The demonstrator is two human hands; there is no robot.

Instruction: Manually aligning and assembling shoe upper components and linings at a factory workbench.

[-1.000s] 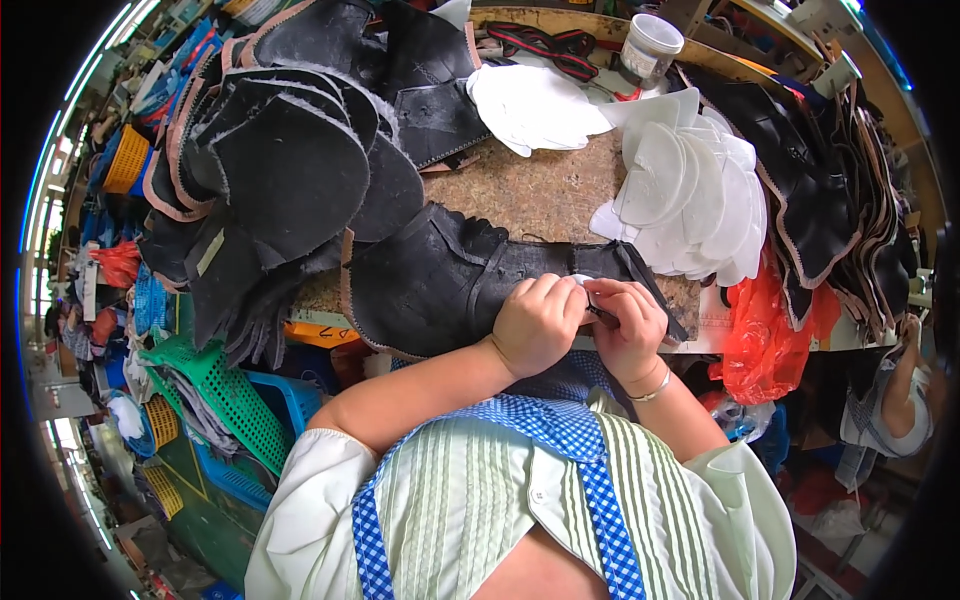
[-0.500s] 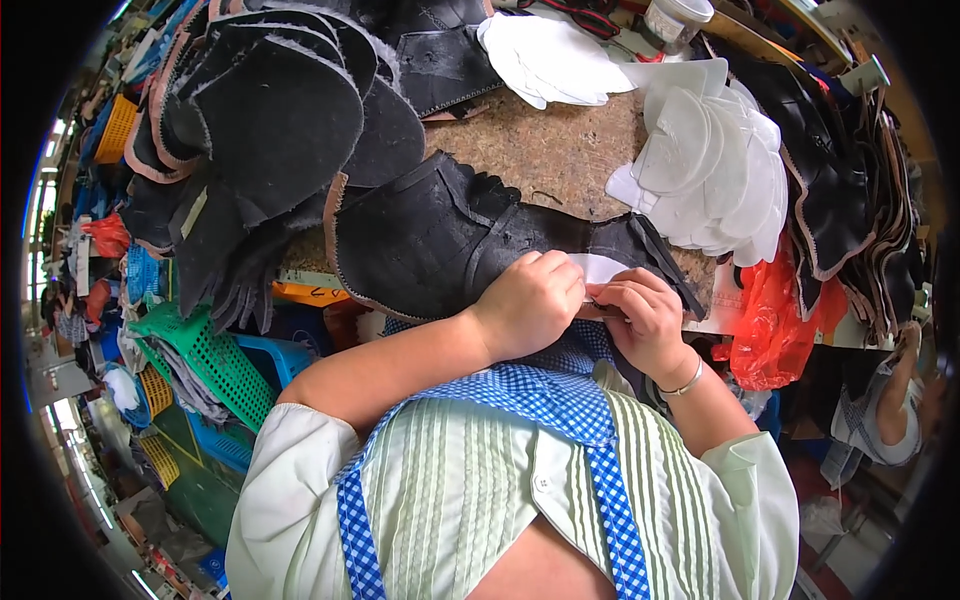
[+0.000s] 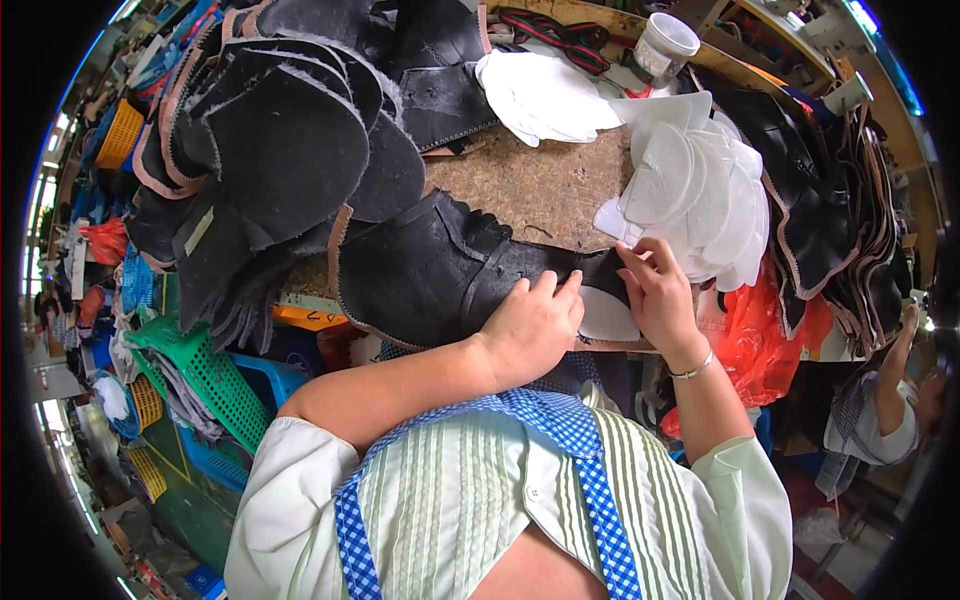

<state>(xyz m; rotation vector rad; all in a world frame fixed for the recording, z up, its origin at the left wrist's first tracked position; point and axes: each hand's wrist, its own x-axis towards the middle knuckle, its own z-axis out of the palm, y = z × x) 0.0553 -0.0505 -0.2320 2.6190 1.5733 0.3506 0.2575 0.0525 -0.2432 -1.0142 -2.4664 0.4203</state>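
Observation:
A black leather boot upper (image 3: 400, 262) lies across the front of the table, with a zigzag-cut edge at its left end. A curved white lining piece (image 3: 606, 316) rests on its right part, between my hands. My left hand (image 3: 535, 325) lies on the leather just left of the white piece, fingers stretched out and holding nothing. At the upper's right end, my right hand (image 3: 662, 300) pinches the black leather edge between thumb and fingers; the exact grip is partly hidden.
Black fleecy leather pieces (image 3: 290, 150) are heaped at the left. White lining pieces form a fan-shaped pile (image 3: 700, 190) at right and a stack (image 3: 545, 95) at the back. A white tub (image 3: 666, 48) stands behind. More black uppers (image 3: 850, 220) hang beside a red plastic bag (image 3: 755, 330).
The white piece now lies flat on the leather, where both hands held it before. My left hand has flattened out; my right hand has moved up and away to the leather's edge.

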